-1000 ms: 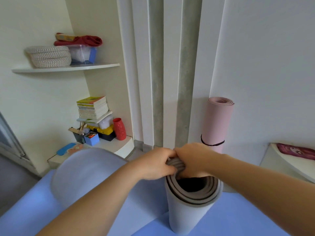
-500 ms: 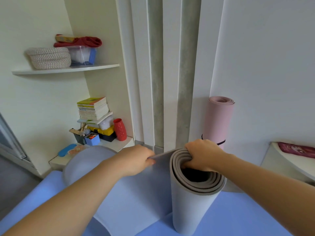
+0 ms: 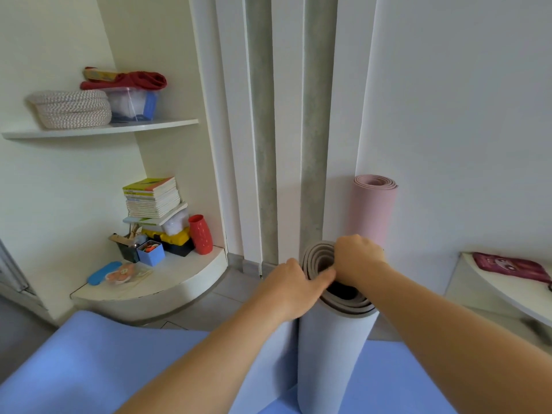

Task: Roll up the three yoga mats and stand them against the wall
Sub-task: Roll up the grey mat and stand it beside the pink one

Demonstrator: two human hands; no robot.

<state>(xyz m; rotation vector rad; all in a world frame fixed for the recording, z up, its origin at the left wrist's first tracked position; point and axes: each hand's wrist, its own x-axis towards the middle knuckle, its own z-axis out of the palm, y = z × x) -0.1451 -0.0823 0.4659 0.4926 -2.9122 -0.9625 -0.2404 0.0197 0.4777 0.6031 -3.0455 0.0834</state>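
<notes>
Grey mat (image 3: pixel 328 354) upright on blue mat (image 3: pixel 89 369) beside white wall (image 3: pixel 463 115)

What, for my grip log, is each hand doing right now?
Left hand: grips the outer layer of the grey mat.
Right hand: grips that mat's top rim.

Bright, even daylight; soft shadows under shelf (image 3: pixel 101 130); wide-angle bending at edges; slight overall softness
</notes>
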